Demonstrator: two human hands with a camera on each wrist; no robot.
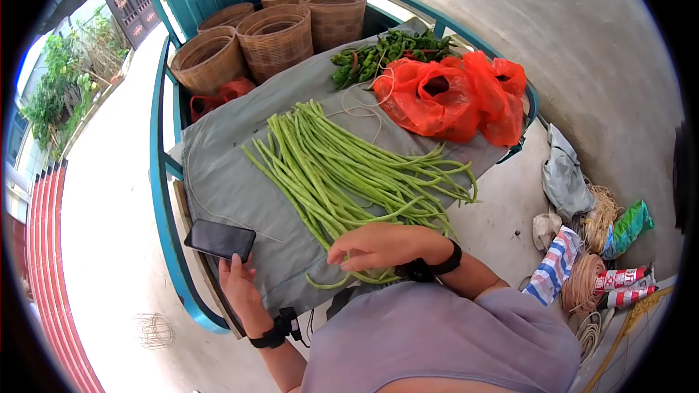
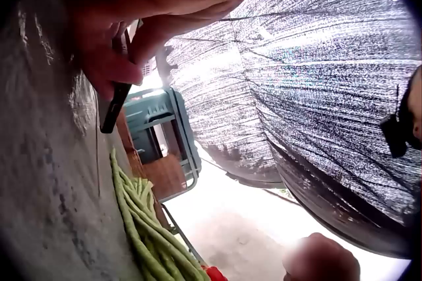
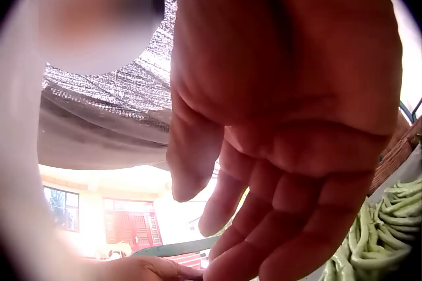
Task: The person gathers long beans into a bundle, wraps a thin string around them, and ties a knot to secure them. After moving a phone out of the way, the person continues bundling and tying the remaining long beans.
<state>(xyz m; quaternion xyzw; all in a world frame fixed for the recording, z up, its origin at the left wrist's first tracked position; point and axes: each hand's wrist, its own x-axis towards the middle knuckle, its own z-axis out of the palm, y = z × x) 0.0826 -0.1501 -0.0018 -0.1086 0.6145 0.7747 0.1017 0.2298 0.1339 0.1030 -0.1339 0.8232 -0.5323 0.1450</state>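
In the head view my left hand (image 1: 242, 292) holds the near edge of a black smartphone (image 1: 220, 239) between thumb and fingers, over the left side of a grey cloth (image 1: 218, 167). The left wrist view shows the phone (image 2: 116, 108) edge-on in that grip. My right hand (image 1: 378, 246) hovers over the near end of a spread of long green beans (image 1: 342, 167). Its fingers (image 3: 264, 228) are loosely extended with nothing in them. The beans (image 3: 372, 235) lie beside that hand in the right wrist view.
Wicker baskets (image 1: 275, 36) stand at the back of the blue-green cart (image 1: 162, 175). Green peppers (image 1: 393, 47) and red plastic bags (image 1: 451, 94) lie at the cloth's far right. Sacks and coiled rope (image 1: 582, 284) are on the ground at right.
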